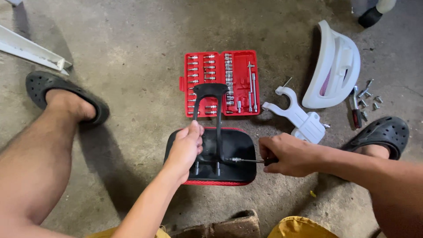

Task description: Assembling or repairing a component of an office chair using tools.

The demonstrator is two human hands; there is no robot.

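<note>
Black padded seat part (238, 150) with red edging lies on the concrete floor (132, 66), its black T-shaped bracket (211, 94) rising from it. Left hand (187, 147) is closed around the bracket's left leg, fingers wrapped over it. Right hand (286, 154) is clenched on the handle of a driver tool (246, 160), whose metal shaft runs leftward from the fingers to the bracket's base. Beyond the left fingertips sits an open red socket set case (222, 83). Beyond the right knuckles lie a white forked plastic piece (297, 117), a white curved shell (335, 66) and loose bolts (368, 99).
</note>
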